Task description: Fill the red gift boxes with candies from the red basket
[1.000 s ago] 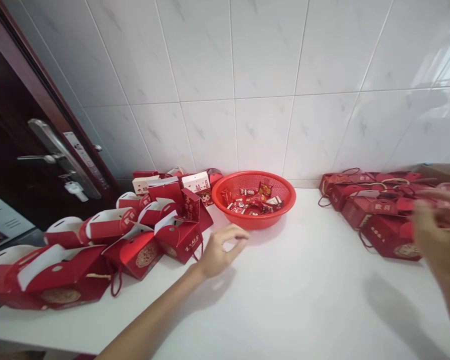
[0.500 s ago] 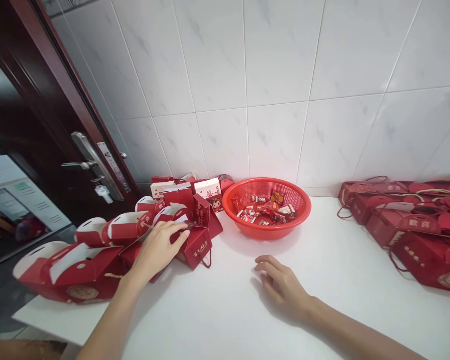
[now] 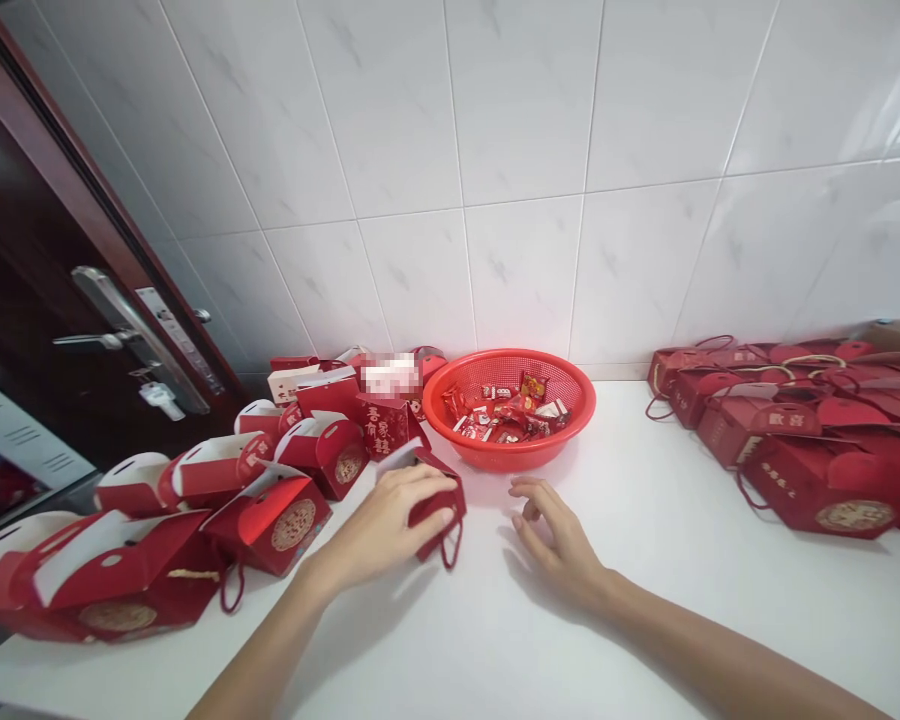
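My left hand [image 3: 401, 520] grips a small red gift box [image 3: 436, 487] with a dark red cord handle hanging at its right. The box's flaps stand up, partly behind my fingers. Just right of it, my right hand [image 3: 559, 540] hovers low over the white table [image 3: 465, 640], fingers loosely curled and apart, holding nothing. Behind both hands stands a red plastic basket [image 3: 506, 457] with wrapped sweets [image 3: 521, 405] inside.
Open red boxes [image 3: 270, 515] crowd the left side of the table. More red boxes [image 3: 817, 480], with their tops folded over, fill the right side. A tiled wall [image 3: 525, 260] rises behind, and a dark door [image 3: 67, 230] stands at the left.
My left hand has taken hold of the box and moved it right, away from the left group. My right hand keeps its pose near the basket. The view has turned a little rightward.
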A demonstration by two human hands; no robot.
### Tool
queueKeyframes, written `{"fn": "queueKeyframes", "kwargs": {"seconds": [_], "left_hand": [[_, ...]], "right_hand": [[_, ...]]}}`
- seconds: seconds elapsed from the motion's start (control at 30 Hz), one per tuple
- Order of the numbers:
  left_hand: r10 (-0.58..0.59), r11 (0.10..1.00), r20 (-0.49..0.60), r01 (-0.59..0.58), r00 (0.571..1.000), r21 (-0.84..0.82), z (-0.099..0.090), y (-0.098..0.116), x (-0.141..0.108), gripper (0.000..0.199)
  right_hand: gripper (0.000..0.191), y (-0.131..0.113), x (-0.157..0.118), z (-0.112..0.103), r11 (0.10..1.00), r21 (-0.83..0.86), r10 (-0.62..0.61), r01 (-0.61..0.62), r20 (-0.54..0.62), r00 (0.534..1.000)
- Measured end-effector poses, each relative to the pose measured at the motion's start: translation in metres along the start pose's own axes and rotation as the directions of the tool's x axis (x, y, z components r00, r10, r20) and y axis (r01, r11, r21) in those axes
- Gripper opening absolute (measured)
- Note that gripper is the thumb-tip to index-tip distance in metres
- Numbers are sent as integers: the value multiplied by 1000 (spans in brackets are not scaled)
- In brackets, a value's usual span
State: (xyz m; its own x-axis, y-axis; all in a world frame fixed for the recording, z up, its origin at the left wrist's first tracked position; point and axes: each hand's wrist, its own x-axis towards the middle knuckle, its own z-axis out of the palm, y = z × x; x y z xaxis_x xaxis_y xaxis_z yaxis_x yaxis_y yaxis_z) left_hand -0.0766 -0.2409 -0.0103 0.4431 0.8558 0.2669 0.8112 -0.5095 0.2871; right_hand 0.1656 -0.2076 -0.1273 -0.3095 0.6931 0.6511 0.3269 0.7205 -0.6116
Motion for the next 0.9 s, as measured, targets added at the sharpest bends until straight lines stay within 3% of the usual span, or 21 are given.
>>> {"fn": "queueKeyframes", "kwargs": {"seconds": [0.1, 0.2, 0.4, 0.57, 0.9], "left_hand": [[187, 981, 81, -181, 979, -73, 3, 27, 4, 26], [301, 952, 86, -293, 950, -94, 4, 39, 10, 23], [321, 947, 49, -321, 946, -5, 1, 34, 17, 22], [258, 966, 21, -258, 966, 22, -5, 26, 15, 23], [135, 990, -8, -134, 991, 29, -7, 20, 11, 21]], "right_hand": [[32, -4, 2, -4, 983, -96, -163, 155, -87, 983], [40, -11, 5, -9, 909, -185, -390, 373, -66, 919], [39, -19, 10, -16, 800, -272, -550, 534, 22, 835], [32, -27, 13, -15, 757, -364, -527, 543, 152, 836], [38, -34, 16, -13, 794, -458, -348, 400, 197, 917]]}}
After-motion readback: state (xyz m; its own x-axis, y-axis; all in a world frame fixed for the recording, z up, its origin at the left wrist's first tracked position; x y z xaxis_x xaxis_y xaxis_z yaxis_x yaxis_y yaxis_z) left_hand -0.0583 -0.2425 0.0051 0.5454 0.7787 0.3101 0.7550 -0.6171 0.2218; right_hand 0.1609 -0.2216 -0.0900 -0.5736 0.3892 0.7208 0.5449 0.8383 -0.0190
